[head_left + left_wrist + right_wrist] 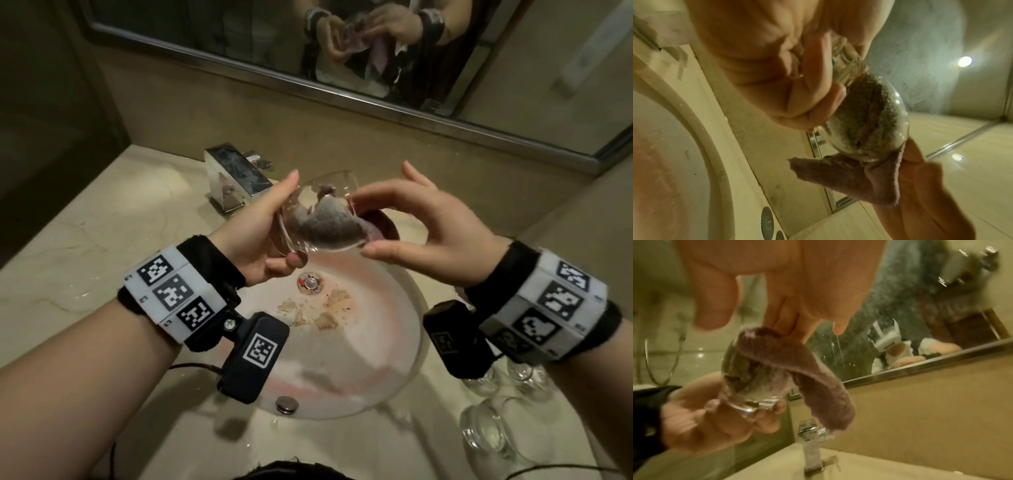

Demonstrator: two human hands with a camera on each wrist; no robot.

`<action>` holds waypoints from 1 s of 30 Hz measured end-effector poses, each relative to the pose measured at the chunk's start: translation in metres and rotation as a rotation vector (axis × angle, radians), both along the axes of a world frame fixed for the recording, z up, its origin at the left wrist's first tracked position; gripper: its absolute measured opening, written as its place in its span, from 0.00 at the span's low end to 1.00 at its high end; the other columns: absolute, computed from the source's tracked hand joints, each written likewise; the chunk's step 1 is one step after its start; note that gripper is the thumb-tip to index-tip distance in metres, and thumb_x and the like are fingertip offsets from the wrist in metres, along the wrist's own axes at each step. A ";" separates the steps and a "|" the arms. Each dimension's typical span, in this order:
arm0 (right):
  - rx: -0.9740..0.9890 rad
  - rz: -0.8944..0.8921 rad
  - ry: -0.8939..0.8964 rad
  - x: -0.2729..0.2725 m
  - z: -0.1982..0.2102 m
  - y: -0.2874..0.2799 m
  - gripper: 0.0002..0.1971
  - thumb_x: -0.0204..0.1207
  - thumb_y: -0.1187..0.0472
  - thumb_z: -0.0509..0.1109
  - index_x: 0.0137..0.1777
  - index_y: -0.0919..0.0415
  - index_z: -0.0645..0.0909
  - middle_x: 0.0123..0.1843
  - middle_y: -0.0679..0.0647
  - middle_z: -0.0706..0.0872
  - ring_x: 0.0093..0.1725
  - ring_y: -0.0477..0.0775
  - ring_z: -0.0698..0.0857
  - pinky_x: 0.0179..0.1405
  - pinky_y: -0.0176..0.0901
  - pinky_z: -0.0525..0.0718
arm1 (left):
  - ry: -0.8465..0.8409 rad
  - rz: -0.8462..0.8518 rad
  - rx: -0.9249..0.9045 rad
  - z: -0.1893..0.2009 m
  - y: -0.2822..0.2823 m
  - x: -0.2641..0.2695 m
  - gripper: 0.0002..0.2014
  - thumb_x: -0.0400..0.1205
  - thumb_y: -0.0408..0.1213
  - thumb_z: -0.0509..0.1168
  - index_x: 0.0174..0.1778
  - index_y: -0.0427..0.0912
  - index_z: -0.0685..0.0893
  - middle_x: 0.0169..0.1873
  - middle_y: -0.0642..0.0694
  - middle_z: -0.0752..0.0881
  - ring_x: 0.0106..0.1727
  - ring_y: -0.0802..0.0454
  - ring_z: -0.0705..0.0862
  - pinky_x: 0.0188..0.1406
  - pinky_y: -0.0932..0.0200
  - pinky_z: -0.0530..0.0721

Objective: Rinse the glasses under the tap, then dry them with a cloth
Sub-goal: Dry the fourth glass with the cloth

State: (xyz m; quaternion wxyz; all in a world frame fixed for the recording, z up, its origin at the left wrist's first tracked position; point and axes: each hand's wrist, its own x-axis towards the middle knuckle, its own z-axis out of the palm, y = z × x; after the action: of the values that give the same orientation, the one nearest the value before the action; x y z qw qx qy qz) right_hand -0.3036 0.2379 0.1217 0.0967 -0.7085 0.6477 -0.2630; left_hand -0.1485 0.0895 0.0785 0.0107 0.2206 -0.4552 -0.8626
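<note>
- Head view: left hand (255, 236) grip curls round the glass (317, 216); right hand (424, 236) grip pinches the cloth (329, 219) stuffed inside it.
- Risk: wet glass may slip from the left grip into the sink (394, 370) if the cloth twists hard.

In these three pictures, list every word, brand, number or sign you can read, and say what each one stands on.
No readable words, brands or numbers.
Wrist bands and wrist cameras: black-and-white square code markers only, no letters.
Glass, cloth, tap and sink: no print visible.
Drain: a small red mark, too small to read.
</note>
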 end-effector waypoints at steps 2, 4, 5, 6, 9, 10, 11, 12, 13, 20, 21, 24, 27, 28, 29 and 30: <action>0.033 0.072 0.002 0.006 -0.001 0.001 0.28 0.67 0.31 0.66 0.65 0.40 0.75 0.60 0.34 0.82 0.65 0.35 0.79 0.80 0.68 0.38 | 0.013 -0.032 -0.038 0.003 0.001 0.000 0.29 0.81 0.62 0.50 0.47 0.39 0.83 0.31 0.42 0.84 0.15 0.55 0.70 0.07 0.75 0.58; 0.050 0.166 0.056 0.012 -0.003 -0.002 0.30 0.70 0.31 0.63 0.68 0.44 0.73 0.61 0.40 0.85 0.66 0.38 0.79 0.78 0.71 0.33 | 0.020 -0.050 -0.040 0.004 0.004 0.000 0.28 0.83 0.60 0.48 0.42 0.37 0.81 0.24 0.43 0.81 0.13 0.55 0.68 0.08 0.74 0.56; 0.047 0.204 0.100 0.013 -0.004 -0.004 0.29 0.71 0.33 0.64 0.68 0.45 0.76 0.62 0.44 0.86 0.67 0.39 0.80 0.76 0.74 0.32 | 0.012 -0.041 -0.025 0.004 0.006 0.000 0.28 0.83 0.59 0.49 0.41 0.37 0.81 0.23 0.43 0.80 0.13 0.56 0.68 0.08 0.75 0.56; 0.039 0.234 0.160 0.013 -0.004 -0.006 0.29 0.71 0.35 0.65 0.69 0.49 0.78 0.63 0.46 0.86 0.67 0.41 0.80 0.75 0.77 0.33 | 0.000 -0.030 -0.010 0.003 0.007 0.000 0.27 0.83 0.58 0.49 0.41 0.38 0.81 0.22 0.44 0.81 0.13 0.56 0.67 0.08 0.75 0.56; 0.006 0.300 0.406 0.008 -0.006 -0.011 0.30 0.73 0.38 0.65 0.71 0.54 0.77 0.66 0.48 0.85 0.68 0.44 0.80 0.73 0.81 0.35 | -0.015 -0.044 0.023 0.002 0.009 0.002 0.29 0.84 0.58 0.47 0.39 0.41 0.85 0.23 0.45 0.85 0.14 0.57 0.67 0.11 0.75 0.51; 0.011 0.313 0.469 0.007 -0.006 -0.013 0.31 0.73 0.39 0.65 0.72 0.53 0.75 0.67 0.47 0.83 0.69 0.44 0.79 0.73 0.79 0.36 | -0.007 -0.058 0.029 0.003 0.009 0.003 0.31 0.84 0.57 0.45 0.36 0.42 0.88 0.24 0.45 0.86 0.14 0.57 0.66 0.12 0.75 0.50; 0.012 0.320 0.509 0.006 -0.006 -0.015 0.31 0.73 0.40 0.67 0.73 0.52 0.73 0.69 0.45 0.82 0.69 0.43 0.78 0.73 0.77 0.36 | 0.008 -0.065 0.025 0.003 0.008 0.004 0.33 0.85 0.57 0.44 0.35 0.43 0.90 0.25 0.45 0.87 0.14 0.57 0.66 0.13 0.75 0.49; 0.011 0.324 0.523 0.006 -0.005 -0.017 0.30 0.73 0.41 0.67 0.74 0.50 0.72 0.70 0.45 0.81 0.70 0.42 0.77 0.74 0.75 0.37 | 0.023 -0.066 0.020 0.005 0.008 0.005 0.32 0.85 0.56 0.44 0.36 0.44 0.90 0.25 0.45 0.87 0.14 0.57 0.66 0.13 0.75 0.50; -0.005 0.329 0.522 0.006 -0.005 -0.019 0.28 0.75 0.42 0.67 0.74 0.50 0.71 0.70 0.45 0.81 0.69 0.41 0.76 0.76 0.73 0.37 | 0.034 -0.066 0.019 0.006 0.007 0.006 0.32 0.85 0.56 0.44 0.37 0.44 0.90 0.26 0.45 0.87 0.14 0.57 0.66 0.13 0.75 0.51; -0.223 0.251 0.302 0.016 -0.024 -0.028 0.21 0.73 0.45 0.69 0.64 0.52 0.83 0.53 0.50 0.91 0.54 0.47 0.88 0.80 0.62 0.51 | -0.012 -0.004 0.054 0.004 0.006 0.009 0.26 0.83 0.59 0.50 0.42 0.42 0.85 0.27 0.42 0.84 0.14 0.56 0.66 0.11 0.78 0.56; -0.233 0.199 0.241 0.020 -0.026 -0.028 0.21 0.72 0.43 0.69 0.62 0.51 0.83 0.48 0.50 0.92 0.52 0.46 0.88 0.81 0.57 0.51 | -0.005 0.011 0.039 0.003 0.005 0.008 0.27 0.83 0.59 0.49 0.43 0.41 0.84 0.28 0.41 0.84 0.14 0.56 0.67 0.10 0.77 0.55; -0.225 -0.022 -0.026 0.033 -0.030 -0.032 0.21 0.69 0.41 0.71 0.60 0.48 0.82 0.49 0.41 0.90 0.59 0.39 0.83 0.80 0.49 0.55 | 0.032 0.072 0.012 0.004 0.003 0.004 0.30 0.84 0.60 0.48 0.51 0.36 0.83 0.29 0.41 0.83 0.14 0.56 0.69 0.08 0.76 0.58; 0.000 -0.174 -0.457 0.045 -0.025 -0.037 0.03 0.71 0.51 0.75 0.43 0.43 0.86 0.36 0.32 0.86 0.41 0.32 0.85 0.54 0.31 0.79 | -0.027 0.269 -0.237 0.003 0.003 -0.003 0.29 0.82 0.62 0.50 0.52 0.38 0.80 0.32 0.44 0.83 0.20 0.54 0.75 0.10 0.68 0.69; 0.031 -0.198 -0.583 0.048 -0.025 -0.040 0.01 0.73 0.55 0.75 0.41 0.48 0.86 0.34 0.38 0.87 0.36 0.36 0.85 0.45 0.31 0.82 | -0.074 0.351 -0.418 0.002 0.003 -0.004 0.27 0.82 0.62 0.52 0.53 0.40 0.78 0.37 0.43 0.83 0.27 0.51 0.79 0.15 0.60 0.78; 0.041 -0.226 -0.700 0.050 -0.026 -0.041 0.02 0.74 0.58 0.74 0.42 0.55 0.87 0.37 0.44 0.89 0.39 0.41 0.87 0.45 0.34 0.84 | -0.107 0.420 -0.617 0.000 0.002 -0.004 0.23 0.81 0.61 0.53 0.52 0.43 0.76 0.40 0.44 0.82 0.34 0.48 0.82 0.25 0.53 0.84; 0.052 -0.248 -0.802 0.052 -0.027 -0.042 0.05 0.75 0.60 0.73 0.47 0.60 0.88 0.42 0.49 0.90 0.45 0.46 0.89 0.50 0.38 0.86 | -0.106 0.468 -0.788 -0.002 0.000 -0.003 0.20 0.81 0.60 0.54 0.49 0.46 0.73 0.39 0.46 0.81 0.37 0.48 0.81 0.32 0.50 0.82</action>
State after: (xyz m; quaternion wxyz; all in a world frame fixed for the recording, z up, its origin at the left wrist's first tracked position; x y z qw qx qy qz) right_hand -0.2517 0.1959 0.0948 0.3267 -0.4640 0.6456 -0.5111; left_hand -0.1519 0.0898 0.0768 0.2649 0.3403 -0.6862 -0.5858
